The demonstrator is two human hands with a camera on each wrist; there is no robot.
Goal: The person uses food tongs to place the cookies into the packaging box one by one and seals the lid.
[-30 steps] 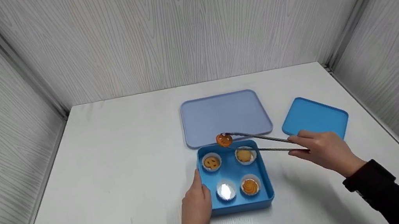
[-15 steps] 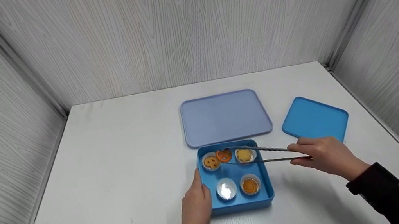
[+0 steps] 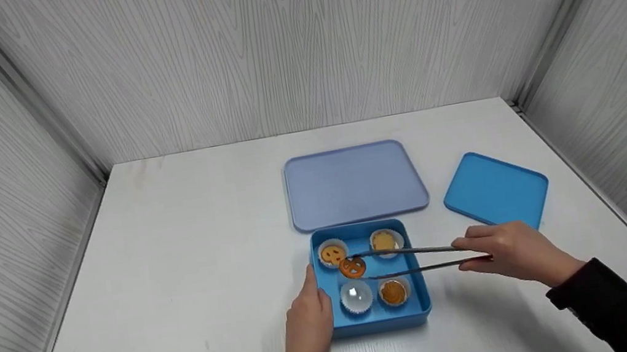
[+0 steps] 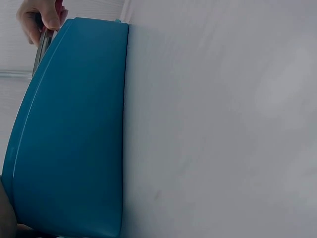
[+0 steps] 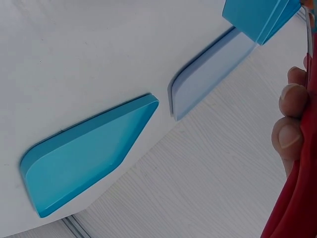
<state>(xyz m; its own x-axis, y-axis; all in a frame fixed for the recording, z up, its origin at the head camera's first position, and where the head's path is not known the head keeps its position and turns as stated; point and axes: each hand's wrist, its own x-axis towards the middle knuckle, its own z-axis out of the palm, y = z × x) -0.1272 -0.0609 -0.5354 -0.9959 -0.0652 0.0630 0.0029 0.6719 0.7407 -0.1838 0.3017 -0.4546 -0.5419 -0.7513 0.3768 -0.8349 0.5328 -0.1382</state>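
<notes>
My left hand [image 3: 309, 322] holds the left wall of a blue box [image 3: 382, 325], its thumb at the rim. My right hand [image 3: 511, 252] grips metal tongs [image 3: 421, 270]. A brown pretzel-shaped cookie [image 3: 353, 267] sits between their tips, low over the box's middle, just behind a bare white paper cup [image 3: 356, 297]. Other cups hold a round cookie with holes [image 3: 333, 254], a pale yellow cookie [image 3: 384, 241] and a swirled cookie [image 3: 394, 292]. The left wrist view shows the box's outer wall [image 4: 74, 124]; in the right wrist view the box hides the cookies.
Behind the box lies a lavender tray [image 3: 355, 185], close to its back edge. A blue lid [image 3: 495, 186] rests at the right, behind my right hand. Grey wood-grain panels [image 3: 294, 48] stand around the white table [image 3: 178, 270].
My right hand has brought the tongs and the pretzel-shaped cookie down and toward the front, from the box's back edge to just behind the bare cup. My left hand has stayed put.
</notes>
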